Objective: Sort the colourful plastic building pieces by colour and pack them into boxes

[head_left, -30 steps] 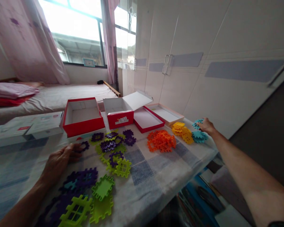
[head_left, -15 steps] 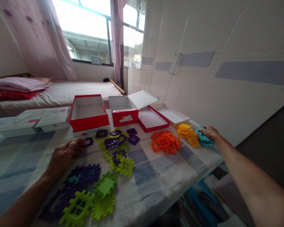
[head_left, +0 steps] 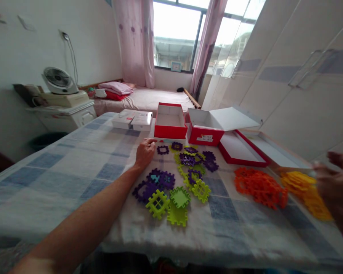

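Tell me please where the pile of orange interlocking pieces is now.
In the head view, the orange interlocking pieces lie toward the right, just left of the yellow pieces and in front of the shallow red tray.

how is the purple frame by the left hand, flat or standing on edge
Flat: the purple toothed frame lies on the checked tablecloth, with cloth showing through its hole.

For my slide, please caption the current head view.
Left hand beside purple notched plastic frame; blurred right hand near yellow pile of notched plastic pieces.
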The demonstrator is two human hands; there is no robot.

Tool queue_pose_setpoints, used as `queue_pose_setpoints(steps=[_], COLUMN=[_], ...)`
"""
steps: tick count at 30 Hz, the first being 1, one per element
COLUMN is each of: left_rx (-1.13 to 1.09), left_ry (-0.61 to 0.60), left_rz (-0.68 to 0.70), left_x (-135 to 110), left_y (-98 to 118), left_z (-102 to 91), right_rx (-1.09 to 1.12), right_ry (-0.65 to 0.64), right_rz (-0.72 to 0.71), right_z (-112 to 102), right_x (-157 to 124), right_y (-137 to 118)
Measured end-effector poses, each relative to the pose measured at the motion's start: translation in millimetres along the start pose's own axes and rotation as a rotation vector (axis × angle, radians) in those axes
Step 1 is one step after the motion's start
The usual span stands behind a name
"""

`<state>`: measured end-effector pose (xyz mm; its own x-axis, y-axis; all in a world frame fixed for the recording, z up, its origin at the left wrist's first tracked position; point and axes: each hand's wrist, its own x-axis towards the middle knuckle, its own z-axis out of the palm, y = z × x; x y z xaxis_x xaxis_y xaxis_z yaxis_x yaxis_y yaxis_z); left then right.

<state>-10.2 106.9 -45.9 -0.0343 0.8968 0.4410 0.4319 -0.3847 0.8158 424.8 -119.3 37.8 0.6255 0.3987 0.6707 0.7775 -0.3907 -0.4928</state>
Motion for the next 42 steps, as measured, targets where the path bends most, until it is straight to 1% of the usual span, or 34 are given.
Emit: queue_pose_setpoints(steps=[1, 2, 3, 4, 5, 7, 9, 10, 12, 14, 15, 18, 20, 22, 24, 27, 29, 32, 36, 38, 40, 42], left_rx=[0.015, 0.027, 0.037, 0.042, 0.041, 0.029, 0.022, 0.022, 0.026, 0.027, 0.027, 0.031, 0.04, 0.047, 0.049, 0.05, 0.047, 0.044, 0.053, 0.072, 0.089, 0.096], left_ry=[-0.021, -0.041, -0.056, -0.063, -0.064, -0.056, -0.047, -0.043, -0.04, -0.049, -0.057, -0.072, -0.077, -0.083, -0.086, -0.079, -0.078, -0.083, -0.085, -0.088, -0.101, -0.116], left_rz=[0.012, 0.018, 0.02, 0.02, 0.017, 0.005, -0.019, -0.03, -0.043, -0.041, -0.037, -0.034, -0.04, -0.043, -0.038, -0.025, -0.021, -0.019, -0.028, -0.036, -0.044, -0.049], left_x=[-0.4, -0.7, -0.7, -0.6, -0.3, 0.3, 0.6, 0.7, 0.6, 0.6, 0.5, 0.7, 0.7, 0.7, 0.7, 0.9, 1.1, 1.0, 0.4, 0.6, 1.1, 1.1], left_y=[0.2, 0.5, 0.6, 0.6, 0.5, 0.1, -0.2, -0.2, -0.1, 0.1, 0.2, 0.9, 1.7, 2.5, 2.8, 1.9, 0.9, 0.1, 1.7, 2.9, 3.9, 5.4], left_z=[0.2, 0.4, 0.7, 0.9, 1.1, 1.2, 1.0, 0.8, 0.4, 0.3, 0.4, 1.3, 2.0, 2.4, 2.6, 2.7, 3.0, 3.3, 2.6, 2.0, 1.3, 0.5], right_rx=[0.072, 0.134, 0.189, 0.239, 0.281, 0.393, 0.462, 0.475, 0.456, 0.409, 0.38, 0.269, 0.202, 0.19, 0.251, 0.348, 0.372, 0.424, 0.573, 0.656, 0.713, 0.753], right_ry=[-0.039, -0.137, -0.296, -0.453, -0.554, -0.71, -0.867, -0.936, -1.034, -1.061, -1.05, -0.941, -0.837, -0.769, -0.787, -0.901, -0.941, -0.939, -0.928, -0.906, -0.858, -0.812], right_rz=[-0.017, -0.019, -0.061, -0.161, -0.294, -0.524, -0.745, -0.854, -1.012, -1.091, -1.107, -1.091, -1.03, -0.969, -0.967, -1.026, -1.024, -0.965, -0.887, -0.787, -0.598, -0.388], right_z=[2.4, 5.3, 8.5, 12.0, 15.7, 23.3, 31.3, 35.4, 44.5, 55.0, 60.8, 77.6, 85.2, 88.2, 87.7, 85.9, 86.1, 87.4, 88.1, 87.8, 85.2, 77.8], right_x=[-11.4, -23.6, -36.6, -50.3, -64.6, -93.9, -121.3, -133.1, -151.7, -162.4, -165.1, -166.4, -165.5, -166.4, -169.9, -177.8, -181.8, -184.1, -182.8, -179.1, -170.8, -156.6], right_y=[-23.8, -47.6, -70.5, -92.0, -111.7, -145.7, -173.0, -184.4, -202.4, -213.5, -216.5, -218.1, -217.3, -218.2, -221.5, -227.7, -230.0, -229.3, -225.9, -225.7, -225.8, -223.5])
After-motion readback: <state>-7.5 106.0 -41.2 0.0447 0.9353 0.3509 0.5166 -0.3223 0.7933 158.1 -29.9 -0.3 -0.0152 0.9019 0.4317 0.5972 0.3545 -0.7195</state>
